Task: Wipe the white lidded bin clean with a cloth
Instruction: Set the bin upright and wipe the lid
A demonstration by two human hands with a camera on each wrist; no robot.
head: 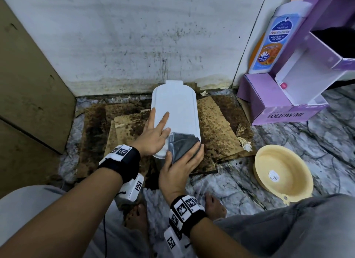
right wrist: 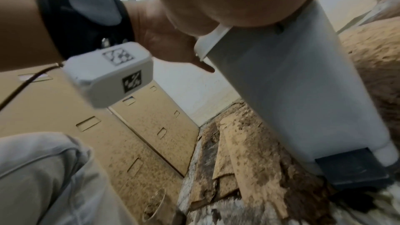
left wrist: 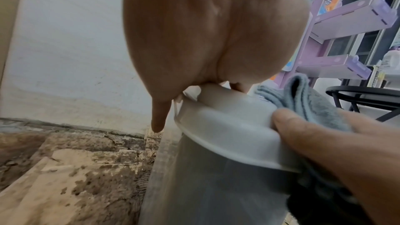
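Observation:
The narrow white bin (head: 174,106) stands on the floor by the wall, its lid (left wrist: 225,136) closed. My left hand (head: 153,134) lies flat on the lid's left side, fingers straight, thumb hanging over the rim. A folded grey cloth (head: 182,144) sits on the lid's near end. My right hand (head: 182,165) holds the cloth against that near edge, its thumb (left wrist: 288,126) curled over the lid rim. In the right wrist view the bin's white body (right wrist: 303,91) runs down to a dark foot pedal (right wrist: 350,168).
Stained cardboard sheets (head: 217,127) lie under and around the bin. A brown cabinet (head: 28,84) stands at left. At right are a purple display box (head: 278,104) and a yellow basin (head: 282,173). My bare feet (head: 215,206) and knees are close in front.

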